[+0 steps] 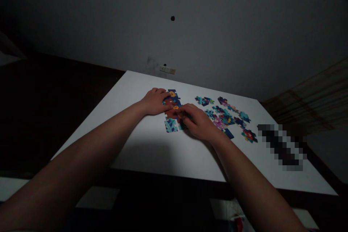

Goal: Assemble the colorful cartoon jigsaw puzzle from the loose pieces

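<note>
A partly joined jigsaw puzzle (170,112) in dark blue, red-brown and teal lies flat on the white table (146,152). My left hand (155,101) rests on its left edge, palm down, with the fingers stretched out over the pieces. From the other side my right hand (198,121) reaches in, thumb and fingers pinched at the puzzle's right edge on a puzzle piece, mostly hidden under the fingers. A teal patterned piece (171,125) forms the near left corner, and another piece is partly covered by my right hand.
Several loose puzzle pieces (227,117) are scattered to the right of my right hand, some overlapping. A dark, pixelated object (282,146) lies near the table's right edge. Beyond the far edge stands a grey wall with sockets (167,69).
</note>
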Motion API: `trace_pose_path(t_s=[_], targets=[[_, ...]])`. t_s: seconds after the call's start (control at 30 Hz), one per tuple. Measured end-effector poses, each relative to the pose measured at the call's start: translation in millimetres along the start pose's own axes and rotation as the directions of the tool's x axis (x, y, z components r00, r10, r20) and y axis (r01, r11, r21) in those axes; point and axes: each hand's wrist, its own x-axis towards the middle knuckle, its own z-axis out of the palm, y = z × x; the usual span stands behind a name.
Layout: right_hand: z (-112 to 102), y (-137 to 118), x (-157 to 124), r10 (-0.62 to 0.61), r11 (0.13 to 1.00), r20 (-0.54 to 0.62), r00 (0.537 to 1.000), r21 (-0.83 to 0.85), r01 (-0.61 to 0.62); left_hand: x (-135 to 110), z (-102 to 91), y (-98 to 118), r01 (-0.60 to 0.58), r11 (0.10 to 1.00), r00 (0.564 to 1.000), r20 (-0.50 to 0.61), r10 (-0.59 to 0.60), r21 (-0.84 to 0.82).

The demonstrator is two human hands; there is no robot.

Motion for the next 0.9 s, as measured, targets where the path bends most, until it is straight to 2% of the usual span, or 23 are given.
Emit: trace_pose_path(t_s=[0.2,0.37,0.5,0.9], targets=[[5.3,1.2,-7.0,-0.104,0.994,0.098,0.99,0.023,0.102,1.0,-0.1,1.2,0.013,1.0,1.0,0.004,-0.013,0.0],[18.6,5.8,-7.3,-0.128,0.992,0.094,0.987,0.025,0.126,-1.4,-4.9,6.5,0.023,1.0,1.0,0.013,-0.023,0.009],[19.8,7.4,-7.4,-0.157,0.988,0.09,0.984,0.03,0.155,-3.8,-8.3,9.5,0.03,0.999,0.999,0.027,-0.03,0.015],[14.2,-0.9,-8.0,-0.033,0.997,0.104,0.994,-0.069,0.04,-0.7,-1.7,3.4,0.019,1.0,1.0,-0.005,-0.019,0.018]])
